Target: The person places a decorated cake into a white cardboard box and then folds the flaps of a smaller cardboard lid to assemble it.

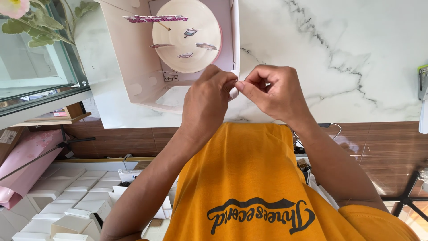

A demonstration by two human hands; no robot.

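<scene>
A white cake box [133, 67] stands open on the marble counter [347, 58]. Inside it sits a round cream cake [187, 35] with a pink edge and several small paper toppers. My left hand [207, 100] and my right hand [272, 91] meet at the box's near right corner. Both pinch a small white flap [234, 82] of the box wall between fingertips. My left hand covers part of the box's front edge. My yellow shirt fills the lower middle of the view.
A glass display case [31, 67] stands at the left, with a flower sprig [26, 18] above it. Below the counter lie several small white boxes [67, 205] and a long pink package [26, 160]. A small green and grey object [422, 82] sits at the right edge.
</scene>
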